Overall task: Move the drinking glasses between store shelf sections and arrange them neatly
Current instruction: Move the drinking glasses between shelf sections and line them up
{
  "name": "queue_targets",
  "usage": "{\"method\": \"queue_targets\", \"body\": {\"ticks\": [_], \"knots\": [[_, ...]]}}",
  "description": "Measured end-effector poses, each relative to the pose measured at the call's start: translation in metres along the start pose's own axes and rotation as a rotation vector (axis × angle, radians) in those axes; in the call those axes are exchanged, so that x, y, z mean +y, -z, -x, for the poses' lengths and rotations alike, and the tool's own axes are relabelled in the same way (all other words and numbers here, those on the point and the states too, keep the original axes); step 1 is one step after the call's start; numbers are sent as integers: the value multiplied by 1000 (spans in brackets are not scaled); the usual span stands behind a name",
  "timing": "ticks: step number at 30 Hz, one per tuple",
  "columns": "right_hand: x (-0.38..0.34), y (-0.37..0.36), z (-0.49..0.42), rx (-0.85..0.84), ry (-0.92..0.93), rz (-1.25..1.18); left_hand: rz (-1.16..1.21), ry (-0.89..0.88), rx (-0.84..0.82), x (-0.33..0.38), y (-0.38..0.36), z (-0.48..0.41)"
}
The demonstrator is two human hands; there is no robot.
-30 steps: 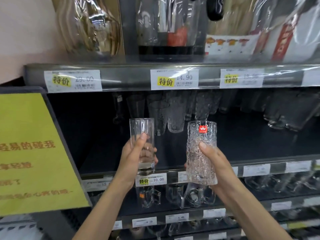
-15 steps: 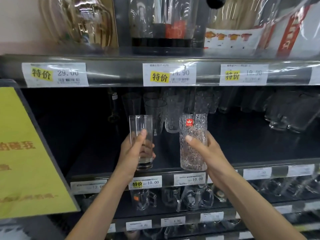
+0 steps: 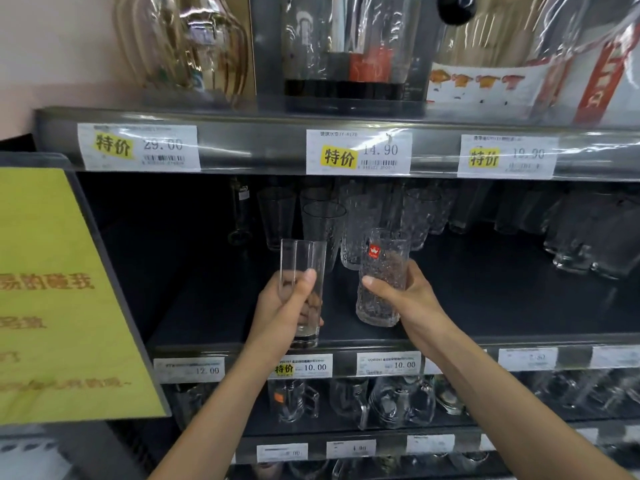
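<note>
My left hand [image 3: 284,310] grips a tall smooth clear glass [image 3: 302,258] upright at the front edge of the dark middle shelf [image 3: 485,292]. My right hand [image 3: 405,292] holds a textured clear glass [image 3: 382,271] with a red sticker, just right of the smooth one and slightly farther in. Whether either base touches the shelf I cannot tell. Behind them, several more smooth and textured glasses [image 3: 322,223] stand in a cluster at the back of the shelf.
A slanted yellow sign [image 3: 52,289] stands at the left. More glasses [image 3: 588,237] crowd the shelf's right side. Wrapped boxed glassware [image 3: 346,46] sits on the shelf above; glass mugs [image 3: 398,403] fill the shelf below. Price labels [image 3: 358,152] line the shelf edges.
Both hands have carried their glasses forward and inward over the middle shelf. The textured glass has moved lower and farther in, toward the shelf surface.
</note>
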State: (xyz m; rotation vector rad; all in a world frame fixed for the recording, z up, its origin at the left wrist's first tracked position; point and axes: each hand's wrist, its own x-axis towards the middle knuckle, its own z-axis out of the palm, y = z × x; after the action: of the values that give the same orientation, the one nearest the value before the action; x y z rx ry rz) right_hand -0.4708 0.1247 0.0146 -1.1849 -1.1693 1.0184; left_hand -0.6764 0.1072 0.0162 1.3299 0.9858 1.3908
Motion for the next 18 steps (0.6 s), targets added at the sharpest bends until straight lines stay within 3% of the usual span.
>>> {"method": "queue_targets", "body": {"ticks": [18], "knots": [[7,-3,-36,51,29,274,-5,5,46,3,-5,4]]}}
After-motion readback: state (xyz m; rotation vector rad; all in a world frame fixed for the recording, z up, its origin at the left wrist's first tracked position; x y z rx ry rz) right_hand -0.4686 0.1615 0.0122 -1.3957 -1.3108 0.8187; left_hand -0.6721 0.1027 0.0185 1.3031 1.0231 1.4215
